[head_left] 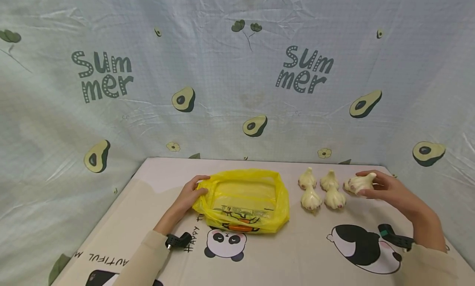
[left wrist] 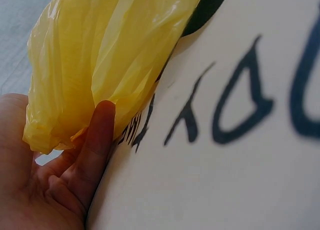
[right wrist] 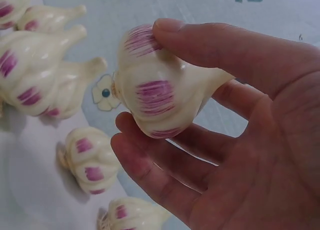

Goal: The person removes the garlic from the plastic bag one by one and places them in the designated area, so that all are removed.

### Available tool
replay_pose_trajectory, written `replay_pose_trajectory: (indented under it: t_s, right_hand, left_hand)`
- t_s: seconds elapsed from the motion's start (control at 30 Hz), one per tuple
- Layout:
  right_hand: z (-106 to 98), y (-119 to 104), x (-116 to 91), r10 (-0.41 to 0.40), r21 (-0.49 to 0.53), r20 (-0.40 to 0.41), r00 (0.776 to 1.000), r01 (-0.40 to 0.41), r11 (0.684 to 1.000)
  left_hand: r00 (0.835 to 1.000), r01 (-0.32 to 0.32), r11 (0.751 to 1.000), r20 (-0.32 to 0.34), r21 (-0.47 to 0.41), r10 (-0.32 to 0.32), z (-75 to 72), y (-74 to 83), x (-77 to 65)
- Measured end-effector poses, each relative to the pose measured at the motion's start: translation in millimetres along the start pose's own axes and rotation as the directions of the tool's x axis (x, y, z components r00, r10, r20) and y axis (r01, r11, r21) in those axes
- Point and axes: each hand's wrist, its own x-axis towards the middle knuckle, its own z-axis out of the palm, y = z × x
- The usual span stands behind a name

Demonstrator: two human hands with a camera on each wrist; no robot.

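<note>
My left hand [head_left: 189,192] grips the left edge of a yellow plastic bag [head_left: 241,226], which lies with its mouth spread wide. In the left wrist view, the bag's thin film [left wrist: 110,55] bunches between thumb and fingers. On the right, my right hand [head_left: 389,192] holds a garlic bulb [right wrist: 152,92] with purple streaks, thumb on top and fingers beneath, its stem toward the palm. Left of that hand, more garlic bulbs [head_left: 311,199] lie in two short columns [head_left: 335,198] on the table.
The pale table [head_left: 289,257] has printed pandas and lettering. A patterned sheet [head_left: 222,71] with avocados hangs behind it and along both sides. Each wrist wears a small black camera on a strap [head_left: 178,240].
</note>
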Motion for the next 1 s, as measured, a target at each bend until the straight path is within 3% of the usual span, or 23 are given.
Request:
replay_pose_trajectory:
  t_s: [0.47,0.73,1.0]
  right_hand:
    - [-2.6,20.1,-2.4,0.097,-0.024,0.013,0.995,-0.096,0.995]
    - [-0.9,29.0,-0.6,0.177,-0.094,0.108,0.978,-0.167,0.981]
    - [3.6,33.4,-1.2,0.181,-0.096,0.150,0.972,-0.168,0.981]
  left_hand:
    - [1.000,-0.003,1.000,-0.004,0.009,0.003,-0.5,0.7,-0.1]
    - [1.000,-0.007,1.000,-0.001,0.008,0.007,0.1,0.9,0.0]
    - [1.000,-0.003,1.000,-0.001,0.002,0.003,-0.2,0.6,-0.8]
